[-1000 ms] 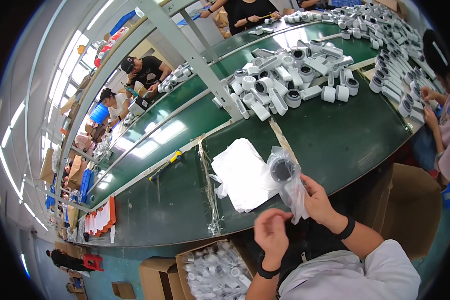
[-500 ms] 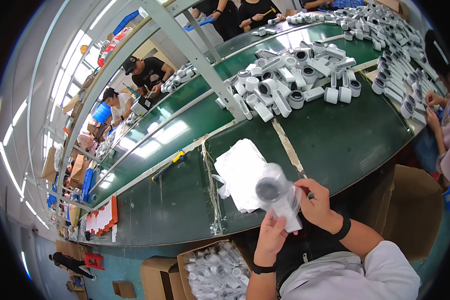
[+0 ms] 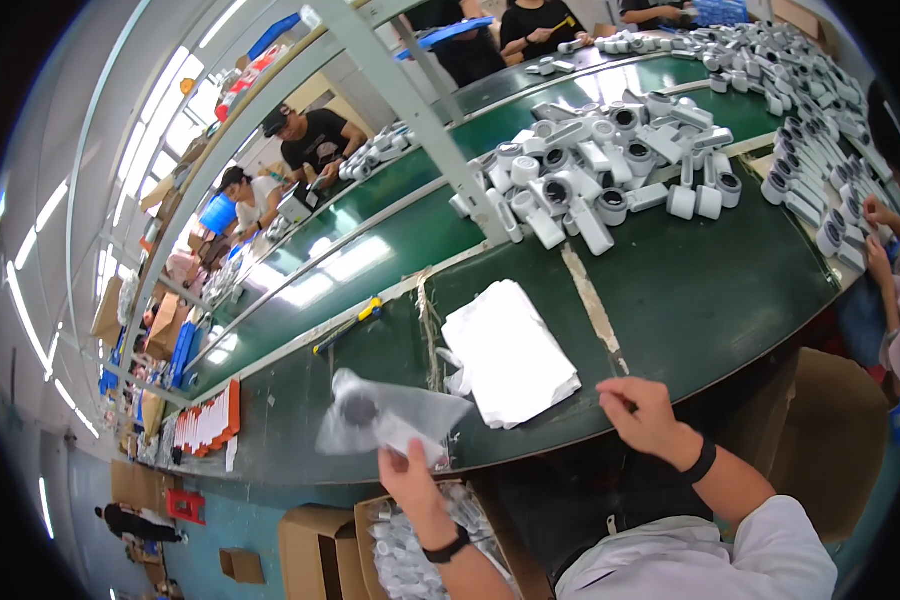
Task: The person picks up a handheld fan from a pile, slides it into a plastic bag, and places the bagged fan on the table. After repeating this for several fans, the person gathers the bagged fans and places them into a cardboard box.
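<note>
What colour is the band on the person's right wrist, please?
Black; the wristband by the right hand shows in the head view.

I see bare green belt [image 3: 700,290] open to the right of the white bag stack [image 3: 510,350] — a hand passes freely there. Farther off, the heap of grey-white fittings [image 3: 610,170] and a slanted metal post [image 3: 420,130] block the way.

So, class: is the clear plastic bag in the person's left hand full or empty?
Not empty: the clear plastic bag, held by the left hand, shows a white part with a dark round end inside. How full, cannot tell.
</note>
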A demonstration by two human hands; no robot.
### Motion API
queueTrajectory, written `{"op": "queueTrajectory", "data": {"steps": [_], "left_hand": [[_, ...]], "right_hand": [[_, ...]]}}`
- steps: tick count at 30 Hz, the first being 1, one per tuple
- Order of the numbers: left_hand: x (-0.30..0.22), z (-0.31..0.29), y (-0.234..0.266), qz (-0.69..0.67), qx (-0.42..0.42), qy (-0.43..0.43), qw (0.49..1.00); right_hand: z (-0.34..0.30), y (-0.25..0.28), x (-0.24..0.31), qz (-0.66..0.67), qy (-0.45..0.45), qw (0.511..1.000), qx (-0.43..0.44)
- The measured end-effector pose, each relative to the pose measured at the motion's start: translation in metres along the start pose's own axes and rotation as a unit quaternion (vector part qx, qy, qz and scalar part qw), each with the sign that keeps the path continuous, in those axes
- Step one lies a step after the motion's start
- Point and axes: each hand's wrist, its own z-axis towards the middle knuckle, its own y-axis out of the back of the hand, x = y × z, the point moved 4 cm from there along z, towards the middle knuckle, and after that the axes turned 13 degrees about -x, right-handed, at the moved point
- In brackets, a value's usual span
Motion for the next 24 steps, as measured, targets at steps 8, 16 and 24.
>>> {"op": "queueTrajectory", "data": {"steps": [8,16,24], "left_hand": [[0.049,0.104,0.05,0.326,-0.161,-0.14,0.921],[0.046,0.1,0.04,0.457,-0.182,-0.224,0.841],[0.035,0.021,-0.022,0.181,-0.055,-0.264,0.946]], "right_hand": [[0.003,-0.014,-0.071,0.016,-0.183,0.983,0.024],[0.004,-0.008,-0.071,0.045,-0.225,0.973,0.022],[0.003,-0.011,-0.073,0.04,-0.207,0.978,0.008]]}}
